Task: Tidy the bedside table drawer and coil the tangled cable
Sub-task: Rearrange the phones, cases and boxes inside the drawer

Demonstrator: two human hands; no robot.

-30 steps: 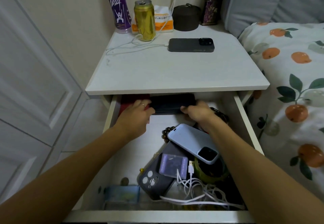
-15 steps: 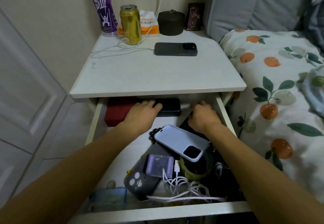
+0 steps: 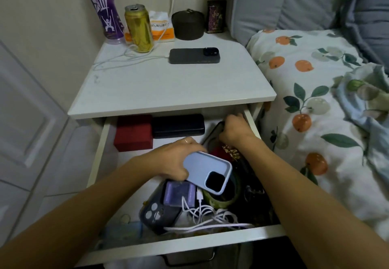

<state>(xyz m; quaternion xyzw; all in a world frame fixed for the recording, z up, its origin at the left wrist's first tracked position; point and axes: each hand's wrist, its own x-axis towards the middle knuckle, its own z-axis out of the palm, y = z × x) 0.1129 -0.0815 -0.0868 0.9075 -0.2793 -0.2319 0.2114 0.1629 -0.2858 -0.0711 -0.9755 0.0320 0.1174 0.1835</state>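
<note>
Here, two bare hands reach into an open bedside table drawer full of clutter.

A red box and black case lie at the far end. The left hand curls around a pale blue phone case; the right hand grips a dark case's rim far right. The tangled white cable lies loose near the front, below both hands, partly over a grey phone case.
</note>
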